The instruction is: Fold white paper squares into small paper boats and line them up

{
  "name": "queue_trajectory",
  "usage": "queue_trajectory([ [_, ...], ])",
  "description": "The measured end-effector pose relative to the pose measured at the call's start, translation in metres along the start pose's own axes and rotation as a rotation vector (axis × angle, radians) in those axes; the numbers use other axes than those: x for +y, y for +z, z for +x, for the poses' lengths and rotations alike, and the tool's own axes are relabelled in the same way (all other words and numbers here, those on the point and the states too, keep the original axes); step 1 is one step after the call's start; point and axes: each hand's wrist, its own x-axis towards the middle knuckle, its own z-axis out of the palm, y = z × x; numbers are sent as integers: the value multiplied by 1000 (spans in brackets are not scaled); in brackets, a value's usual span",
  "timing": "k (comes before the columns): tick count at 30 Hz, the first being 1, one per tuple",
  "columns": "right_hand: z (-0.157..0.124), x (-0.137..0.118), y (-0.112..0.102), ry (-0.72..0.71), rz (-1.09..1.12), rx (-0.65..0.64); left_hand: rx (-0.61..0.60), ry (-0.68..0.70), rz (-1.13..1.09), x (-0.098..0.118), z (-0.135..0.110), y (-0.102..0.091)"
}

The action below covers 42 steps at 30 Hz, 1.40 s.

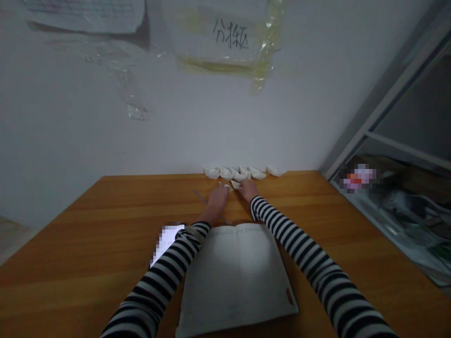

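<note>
Paper boats (239, 174) of folded white paper stand in a row along the far edge of a wooden table (292, 188), against the wall, in the head view. Just in front of the row, the left hand (217, 203) and the right hand (248, 189) reach forward close together, in black-and-white striped sleeves (285, 230). The fingers (222, 191) of each hand bend down toward a small folded paper piece: one piece (225, 187) sits at the left fingertips, another (235, 184) at the right. At this size, whether they pinch the pieces or only touch them cannot be told. A thin grey strip (200, 196) lies beside the left hand, and an open notebook (234, 281) lies between the forearms. A taped paper sign (218, 37) with handwritten characters hangs on the wall above.
</note>
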Motion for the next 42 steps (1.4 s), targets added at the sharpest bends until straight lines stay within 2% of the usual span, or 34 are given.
queue_trajectory([
  [7, -5, -5, -1, 106, -70, 13, 5, 9, 41, 0, 8, 8],
  [17, 4, -9, 0, 114, -61, -2, -31, -43, 76, -6, 22, 15],
  [24, 4, -9, -2, 106, -37, 8, 0, -39, 104, -2, 25, 8],
  [29, -15, -6, -19, 107, -17, 22, 31, -46, 93, 3, 11, -10],
  [33, -59, 0, -38, 94, 29, 54, 56, -59, 76, 7, -19, -32],
  [36, -105, 4, -41, 55, 95, 53, 49, -14, 54, 24, -63, -45],
  [38, -133, 5, -35, 5, 151, 55, 23, 52, 35, 44, -102, -47],
  [40, -153, 8, -24, -34, 248, 90, -48, 181, -39, 67, -142, -45],
  [42, -164, 12, -11, -25, 519, 167, -169, 332, -140, 86, -177, -39],
])
